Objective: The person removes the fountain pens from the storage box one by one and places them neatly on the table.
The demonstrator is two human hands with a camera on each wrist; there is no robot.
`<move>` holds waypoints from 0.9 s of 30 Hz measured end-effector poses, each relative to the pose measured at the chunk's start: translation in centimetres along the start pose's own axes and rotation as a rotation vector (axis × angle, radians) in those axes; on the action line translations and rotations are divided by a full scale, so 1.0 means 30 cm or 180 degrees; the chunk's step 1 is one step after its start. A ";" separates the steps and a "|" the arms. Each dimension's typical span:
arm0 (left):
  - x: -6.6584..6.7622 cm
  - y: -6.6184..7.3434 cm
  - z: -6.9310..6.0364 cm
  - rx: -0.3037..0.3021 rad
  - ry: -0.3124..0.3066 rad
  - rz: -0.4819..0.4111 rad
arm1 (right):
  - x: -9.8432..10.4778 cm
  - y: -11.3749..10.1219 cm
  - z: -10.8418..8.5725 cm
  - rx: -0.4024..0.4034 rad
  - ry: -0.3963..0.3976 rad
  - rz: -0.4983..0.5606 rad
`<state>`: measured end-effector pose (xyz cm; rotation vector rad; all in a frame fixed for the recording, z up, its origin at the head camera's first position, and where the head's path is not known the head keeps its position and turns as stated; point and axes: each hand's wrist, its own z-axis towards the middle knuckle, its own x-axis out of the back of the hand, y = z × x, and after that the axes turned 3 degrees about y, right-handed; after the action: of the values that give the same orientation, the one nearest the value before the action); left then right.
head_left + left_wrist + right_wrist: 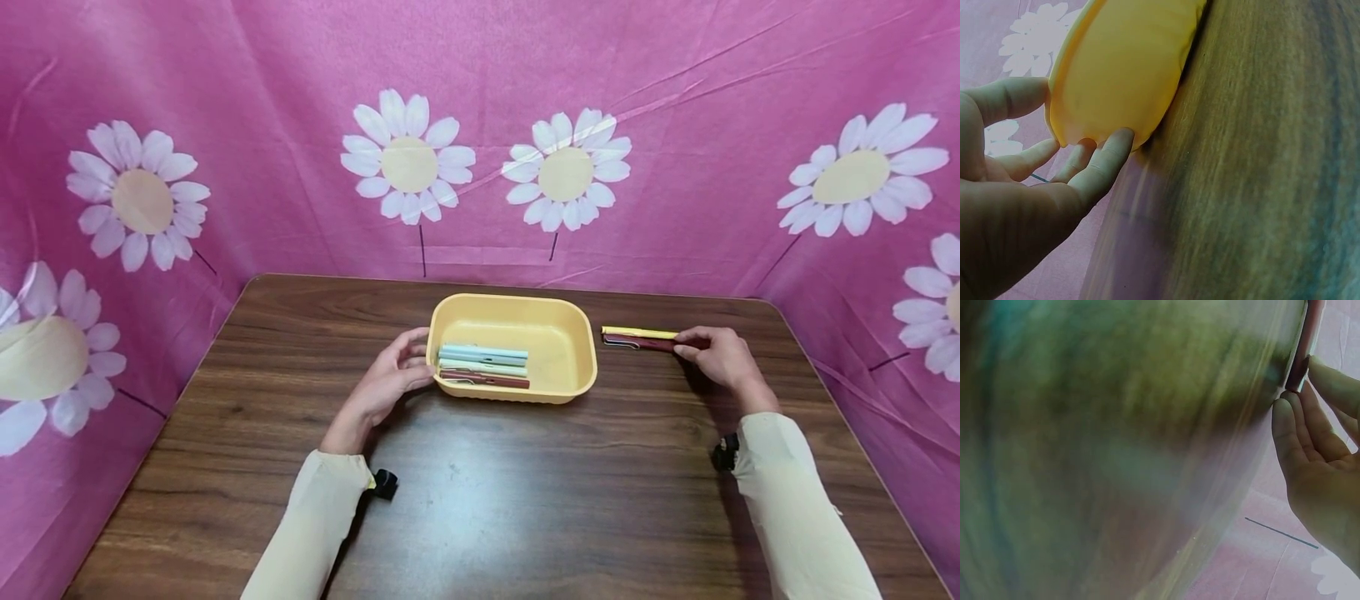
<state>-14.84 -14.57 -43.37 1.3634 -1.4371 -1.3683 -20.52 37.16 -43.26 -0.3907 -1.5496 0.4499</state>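
Note:
A yellow plastic basket (562, 392) stands on the table. Inside, along its left half, several pens lie side by side: light blue (483, 353), pale green (480, 367) and dark red (487, 381). My left hand (390, 371) touches the basket's left end, its fingers against the outer wall (1122, 62) and the thumb at the rim. To the right of the basket, a yellow pen (637, 332) and another dark red pen (637, 342) lie parallel. My right hand (718, 354) pinches their right ends; in the right wrist view only a dark red pen (1305, 344) shows clearly.
The brown wood-grain table (480, 500) reaches back to a pink cloth (480, 50) with printed white daisies, which also hangs along both sides. A black wrist camera (385, 484) sits on the left sleeve, another black camera (725, 452) on the right.

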 end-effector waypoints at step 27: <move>0.003 -0.004 0.001 0.0010 -0.0002 0.0030 | 0.018 -0.113 -0.023 0.0329 0.0501 0.0405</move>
<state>-14.87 -14.64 -43.50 1.3567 -1.4447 -1.3613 -19.75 34.54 -41.07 -0.4357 -1.3481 0.5820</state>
